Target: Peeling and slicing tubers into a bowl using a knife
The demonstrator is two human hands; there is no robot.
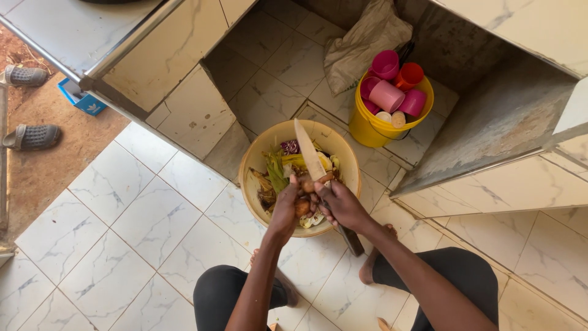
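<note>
Knees and forearms nearest camera. Right hand (pixel 344 205) closed around knife (pixel 312 160), blade long axis pointing up-left, away from person, over beige basin (pixel 352 160). Left hand (pixel 289 205) clasps small brown vegetable (pixel 304 196) just below blade. Basin holds vegetable peelings (pixel 278 171), sits on tiled floor. Beyond: yellow bucket (pixel 367 132) of pink cups (pixel 386 95), cloth (pixel 361 43) behind.

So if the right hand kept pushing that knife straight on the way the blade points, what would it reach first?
Probably the far rim of the beige basin. From the right hand, the knife points up the picture, over the vegetable scraps. Beyond the rim is tiled floor. The blade's height is hard to judge.
</note>
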